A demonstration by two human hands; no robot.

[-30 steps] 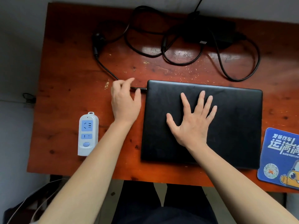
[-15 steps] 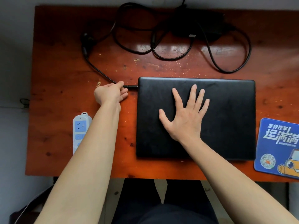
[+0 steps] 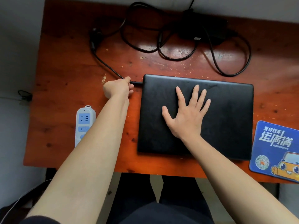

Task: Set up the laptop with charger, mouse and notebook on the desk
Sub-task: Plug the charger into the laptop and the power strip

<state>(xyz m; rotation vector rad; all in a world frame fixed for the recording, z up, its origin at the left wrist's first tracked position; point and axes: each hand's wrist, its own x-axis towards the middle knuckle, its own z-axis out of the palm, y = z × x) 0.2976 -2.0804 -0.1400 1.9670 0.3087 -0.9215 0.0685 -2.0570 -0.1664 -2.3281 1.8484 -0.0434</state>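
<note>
A closed black laptop (image 3: 226, 113) lies flat in the middle of the wooden desk (image 3: 64, 88). My right hand (image 3: 186, 115) rests flat on its lid, fingers spread. My left hand (image 3: 118, 88) pinches the charger's plug end right at the laptop's left edge, where the plug (image 3: 137, 82) meets the side. The black charger cable (image 3: 213, 57) loops over the back of the desk to the power brick (image 3: 202, 28) at the far edge.
A white and blue power strip (image 3: 84, 123) lies at the left, partly under my left forearm. A blue mouse pad (image 3: 275, 149) with a cartoon car sits at the right front corner. Small crumbs dot the desk behind the laptop.
My left hand went from loosely open beside the plug to curled around it at the laptop's left edge. My right hand stayed flat on the lid.
</note>
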